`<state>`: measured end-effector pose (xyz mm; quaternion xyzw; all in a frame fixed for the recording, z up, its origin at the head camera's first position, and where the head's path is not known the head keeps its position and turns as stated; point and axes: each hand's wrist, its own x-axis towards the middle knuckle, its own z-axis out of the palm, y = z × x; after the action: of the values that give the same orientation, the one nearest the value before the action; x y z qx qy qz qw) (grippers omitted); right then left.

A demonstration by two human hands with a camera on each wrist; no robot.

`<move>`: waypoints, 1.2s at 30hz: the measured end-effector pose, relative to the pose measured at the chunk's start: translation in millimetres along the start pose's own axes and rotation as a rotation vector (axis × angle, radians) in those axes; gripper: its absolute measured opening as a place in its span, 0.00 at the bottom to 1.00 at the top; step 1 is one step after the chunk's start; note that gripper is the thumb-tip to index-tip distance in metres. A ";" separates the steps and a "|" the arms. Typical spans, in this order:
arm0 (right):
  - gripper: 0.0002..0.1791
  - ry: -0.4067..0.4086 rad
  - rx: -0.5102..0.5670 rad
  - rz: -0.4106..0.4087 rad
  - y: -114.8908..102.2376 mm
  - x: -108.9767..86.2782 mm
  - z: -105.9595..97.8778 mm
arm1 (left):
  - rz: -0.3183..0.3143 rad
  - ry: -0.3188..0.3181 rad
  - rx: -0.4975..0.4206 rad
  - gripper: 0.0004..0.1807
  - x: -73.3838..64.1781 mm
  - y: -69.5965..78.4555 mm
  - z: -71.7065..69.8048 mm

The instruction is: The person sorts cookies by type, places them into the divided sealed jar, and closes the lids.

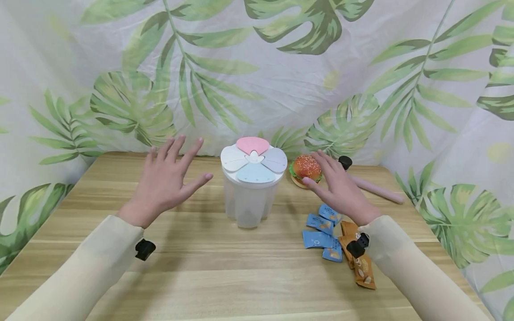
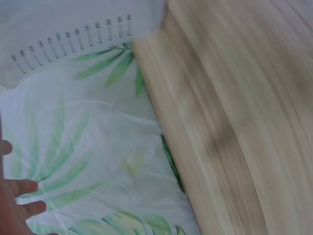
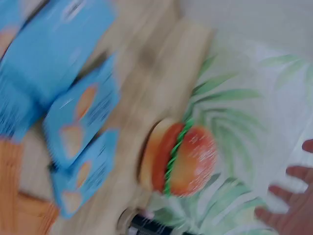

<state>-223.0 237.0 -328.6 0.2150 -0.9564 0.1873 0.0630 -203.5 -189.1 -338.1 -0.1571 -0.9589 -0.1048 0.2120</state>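
Note:
A translucent plastic storage canister [image 1: 250,200] stands upright on the table, its petal-shaped lid sections in pink, white, lilac and pale blue. Its wall with a printed scale [image 2: 73,39] shows in the left wrist view. My left hand [image 1: 166,176] hovers to the left of the canister, fingers spread, holding nothing. On the other side my right hand [image 1: 337,185] is raised with fingers extended, overlapping the toy hamburger [image 1: 307,169] in the head view. In the right wrist view, the fingertips [image 3: 276,215] are apart from the hamburger [image 3: 178,159].
Several blue snack packets [image 1: 319,238] lie right of the canister, beside orange-brown packets [image 1: 363,269]. Behind my right hand is a pink rod [image 1: 379,189] with a black end piece [image 1: 345,162]. A leaf-patterned cloth [image 1: 281,80] hangs behind the wooden table [image 1: 225,285].

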 end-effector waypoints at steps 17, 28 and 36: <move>0.31 0.109 0.237 -0.533 -72.3 15.9 -17.0 | 0.377 0.181 -0.409 0.32 9.4 53.8 -22.9; 0.23 0.075 0.270 -0.577 -80.9 20.0 -9.6 | 0.557 0.170 -0.456 0.24 14.4 65.3 -13.3; 0.19 0.108 0.348 -0.619 -80.1 27.0 -10.2 | 0.541 0.156 -0.486 0.23 13.4 63.6 -14.0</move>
<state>-212.1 163.4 -287.2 0.4920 -0.7950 0.3303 0.1296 -187.8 -130.3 -311.2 -0.4420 -0.8108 -0.2812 0.2612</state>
